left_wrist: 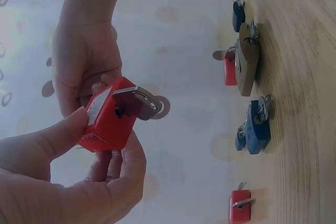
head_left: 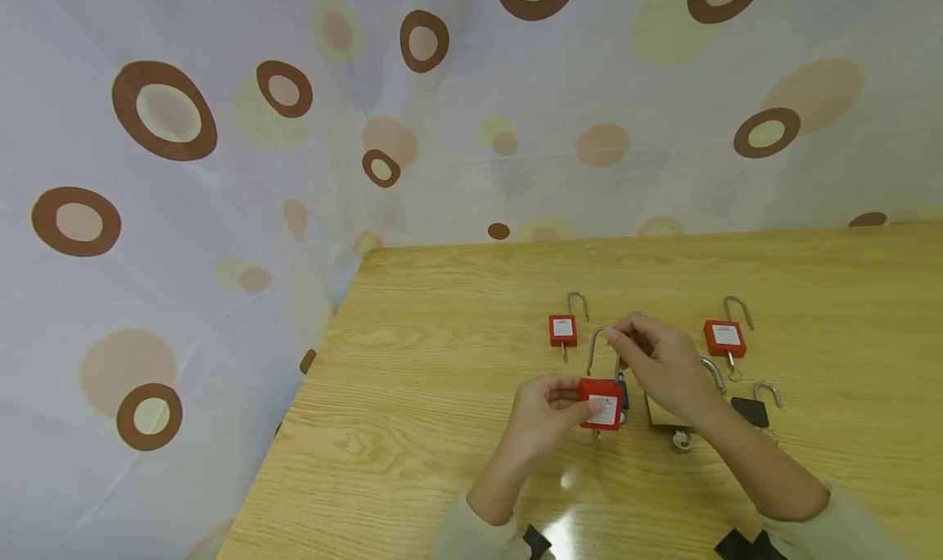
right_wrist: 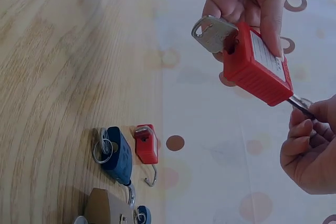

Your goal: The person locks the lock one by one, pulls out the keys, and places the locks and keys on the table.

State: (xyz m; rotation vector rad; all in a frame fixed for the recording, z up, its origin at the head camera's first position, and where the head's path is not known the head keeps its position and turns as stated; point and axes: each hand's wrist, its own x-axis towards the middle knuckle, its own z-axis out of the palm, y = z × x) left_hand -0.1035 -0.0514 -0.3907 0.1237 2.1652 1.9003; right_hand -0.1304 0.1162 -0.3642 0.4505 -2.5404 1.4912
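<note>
A red padlock (head_left: 602,414) with a white label is held above the table, its metal shackle (head_left: 592,351) raised and one leg end clear of the body. My left hand (head_left: 541,417) grips the lock body, with the thumb on the label side and fingers behind. At the shackle's top, my right hand (head_left: 666,372) pinches the metal between thumb and fingers. A flat key (right_wrist: 214,34) sticks out of the keyhole in the bottom of the lock, seen in both wrist views.
On the wooden table (head_left: 398,396) lie a red padlock (head_left: 563,331) at the back left, another red padlock (head_left: 725,338) at the right, a brass padlock (head_left: 661,415), a dark padlock (head_left: 750,412) and a blue padlock (right_wrist: 119,156), several with keys. Patterned cloth (head_left: 457,134) hangs behind.
</note>
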